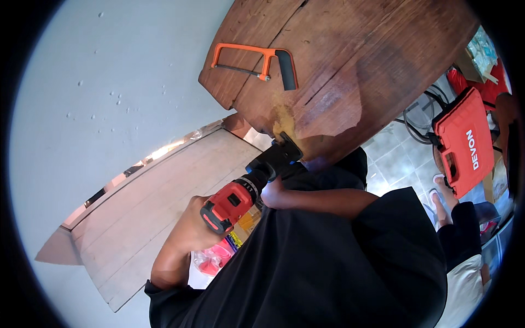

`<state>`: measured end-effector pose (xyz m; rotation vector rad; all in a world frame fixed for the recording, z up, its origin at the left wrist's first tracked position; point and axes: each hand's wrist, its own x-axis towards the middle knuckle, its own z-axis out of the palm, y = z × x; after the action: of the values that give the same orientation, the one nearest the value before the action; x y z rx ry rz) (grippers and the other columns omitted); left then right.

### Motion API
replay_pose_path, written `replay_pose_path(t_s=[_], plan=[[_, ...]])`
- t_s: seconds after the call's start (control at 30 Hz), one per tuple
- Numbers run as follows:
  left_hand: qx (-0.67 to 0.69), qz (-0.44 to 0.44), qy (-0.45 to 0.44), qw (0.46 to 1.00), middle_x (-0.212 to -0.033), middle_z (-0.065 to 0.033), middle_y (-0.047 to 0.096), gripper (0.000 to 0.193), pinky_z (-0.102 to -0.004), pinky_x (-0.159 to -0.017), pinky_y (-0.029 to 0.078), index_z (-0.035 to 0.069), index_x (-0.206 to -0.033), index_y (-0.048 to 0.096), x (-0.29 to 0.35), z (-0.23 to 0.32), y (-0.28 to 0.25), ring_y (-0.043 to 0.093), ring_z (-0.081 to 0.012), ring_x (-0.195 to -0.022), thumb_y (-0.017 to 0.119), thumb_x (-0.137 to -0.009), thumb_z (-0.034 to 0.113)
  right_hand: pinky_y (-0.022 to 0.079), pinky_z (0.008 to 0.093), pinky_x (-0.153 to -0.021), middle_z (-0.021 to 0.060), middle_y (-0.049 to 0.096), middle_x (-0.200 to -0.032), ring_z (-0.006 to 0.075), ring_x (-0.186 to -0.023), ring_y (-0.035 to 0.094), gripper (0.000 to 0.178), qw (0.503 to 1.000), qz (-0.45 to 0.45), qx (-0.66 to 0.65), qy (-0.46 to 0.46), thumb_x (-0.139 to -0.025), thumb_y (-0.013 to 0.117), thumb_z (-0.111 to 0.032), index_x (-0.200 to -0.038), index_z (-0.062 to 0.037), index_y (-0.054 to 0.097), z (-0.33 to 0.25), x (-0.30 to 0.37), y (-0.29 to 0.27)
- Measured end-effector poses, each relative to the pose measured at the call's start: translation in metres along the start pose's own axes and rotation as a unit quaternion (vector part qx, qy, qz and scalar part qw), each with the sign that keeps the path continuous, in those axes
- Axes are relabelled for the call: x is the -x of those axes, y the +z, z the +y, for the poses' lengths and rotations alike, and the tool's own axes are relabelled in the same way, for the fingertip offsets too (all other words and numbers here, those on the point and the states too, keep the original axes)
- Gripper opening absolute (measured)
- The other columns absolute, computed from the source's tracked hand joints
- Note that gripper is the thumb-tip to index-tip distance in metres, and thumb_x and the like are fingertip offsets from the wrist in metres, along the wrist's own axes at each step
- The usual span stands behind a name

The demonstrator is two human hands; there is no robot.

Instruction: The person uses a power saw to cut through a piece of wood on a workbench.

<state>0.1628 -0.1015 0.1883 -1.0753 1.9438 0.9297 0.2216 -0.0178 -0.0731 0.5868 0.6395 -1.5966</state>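
A red and black cordless drill (pixel 232 201) is gripped in my left hand (pixel 196 227), whose fingers are largely hidden under the tool body. Fixed to its front is a black saw attachment (pixel 276 161), with its flat shoe against the edge of the wooden tabletop (pixel 339 71). My right hand (pixel 272 192) closes around the attachment from below, its fingers mostly covered. Yellowish sawdust (pixel 284 117) lies on the wood just beyond the shoe. Farther back on the same tabletop rests an orange hacksaw (pixel 254 57) with a dark handle grip. The blade at the cut cannot be made out.
A pale wall (pixel 109 109) rises on the left, with a light plank surface (pixel 158 202) below it. At the right are a red tool case (pixel 465 142), dark cables (pixel 418 128) and a person's legs (pixel 445 208) on the tiled floor (pixel 399 164). Pink plastic packaging (pixel 213 257) sits below my left hand.
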Motion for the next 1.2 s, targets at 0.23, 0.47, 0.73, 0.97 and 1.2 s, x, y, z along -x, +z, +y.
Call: replay_pose_path(t_s=[0.23,0.47,0.73,0.97,1.2], plan=[[0.003,0.005,-0.024,1.0,-0.068,-0.0106,0.063,0.021,-0.0316,-0.061,0.05,0.0,-0.084,0.064,0.004,-0.005,0.005,0.058,-0.0192,-0.059,0.073,-0.065,0.003,0.053,0.0323,-0.085,0.0013,0.062,-0.102,0.0121,-0.093,0.06,0.018,0.999,0.032,-0.005,0.02,-0.092,0.062,0.0,-0.106,-0.0092,0.058,-0.001,0.005,0.002],[-0.011,0.002,-0.02,1.0,-0.068,-0.0157,0.062,0.021,-0.034,-0.064,0.051,-0.002,-0.084,0.064,0.0,0.0,0.004,0.052,-0.0248,-0.058,0.073,-0.067,0.003,0.053,0.0324,-0.08,0.0028,0.064,-0.093,0.0145,-0.09,0.062,0.018,0.981,-0.044,0.084,-0.171,-0.086,0.061,0.005,-0.096,-0.0102,0.062,-0.004,0.001,-0.001],[0.009,0.008,-0.021,1.0,-0.066,-0.0142,0.061,0.019,-0.0335,-0.063,0.051,-0.002,-0.084,0.063,0.001,0.005,0.005,0.051,-0.0212,-0.058,0.072,-0.067,0.002,0.053,0.0317,-0.077,0.0017,0.063,-0.09,0.0132,-0.087,0.061,0.017,0.993,-0.042,0.037,-0.108,-0.087,0.058,0.005,-0.092,-0.0102,0.063,-0.012,0.004,0.003],[-0.013,0.002,-0.013,1.0,-0.067,-0.0148,0.061,0.019,-0.0336,-0.063,0.051,-0.002,-0.084,0.063,0.002,0.003,0.004,0.048,-0.0226,-0.057,0.072,-0.067,0.002,0.053,0.0319,-0.077,0.0027,0.063,-0.091,0.0133,-0.087,0.061,0.016,0.987,-0.057,0.05,-0.144,-0.087,0.059,0.005,-0.093,-0.0097,0.061,-0.008,-0.001,0.0],[0.003,0.006,-0.009,1.0,-0.067,-0.0152,0.061,0.02,-0.0333,-0.063,0.05,-0.002,-0.084,0.063,0.0,0.006,0.003,0.048,-0.0254,-0.057,0.072,-0.067,0.001,0.052,0.0328,-0.076,0.0035,0.063,-0.088,0.015,-0.085,0.061,0.017,0.981,-0.042,0.071,-0.174,-0.083,0.06,0.006,-0.09,-0.0096,0.063,-0.002,-0.004,-0.001]])
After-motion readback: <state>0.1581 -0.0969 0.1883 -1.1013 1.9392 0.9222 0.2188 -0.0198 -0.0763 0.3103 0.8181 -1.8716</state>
